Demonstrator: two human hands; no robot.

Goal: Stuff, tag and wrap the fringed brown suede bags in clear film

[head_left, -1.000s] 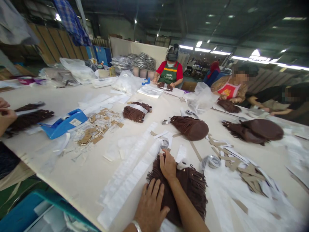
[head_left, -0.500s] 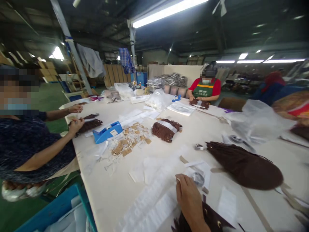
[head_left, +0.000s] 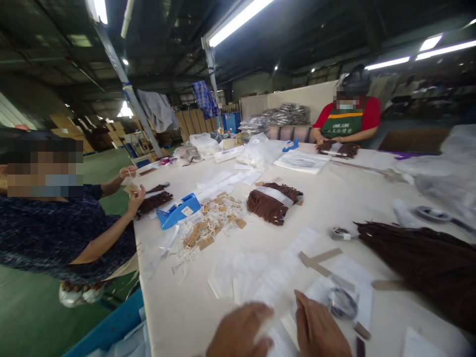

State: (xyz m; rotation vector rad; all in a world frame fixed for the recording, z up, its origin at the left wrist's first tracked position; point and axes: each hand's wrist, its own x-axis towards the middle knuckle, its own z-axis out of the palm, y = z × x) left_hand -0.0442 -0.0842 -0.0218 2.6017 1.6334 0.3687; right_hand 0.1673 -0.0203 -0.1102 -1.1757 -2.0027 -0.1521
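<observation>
At the bottom edge of the head view is my left hand [head_left: 240, 329], a little blurred, its thumb and curved fingers apart over white translucent sheets [head_left: 256, 270]. Close by on the right is my right hand [head_left: 322, 327], thumb and fingers pressed together; whether a white strip beside the fingertips is pinched in them I cannot make out. Just right of that hand lies a roll of clear tape [head_left: 342, 303] on white paper and brown strips [head_left: 327, 270]. A large dark brown fringed piece [head_left: 420, 263] spreads at the right.
A banded brown fringed bundle [head_left: 274, 202], a pile of tan tags with white strings [head_left: 211, 220] and a blue tape dispenser [head_left: 179, 210] lie on the white table [head_left: 174, 307]. Co-workers sit at the left [head_left: 67, 228] and far side [head_left: 345, 119]. A blue bin [head_left: 111, 327] stands lower left.
My left hand has come into view beside my right hand. The brown piece under my right hand is out of sight. The view has turned, and the left co-worker's hands have risen.
</observation>
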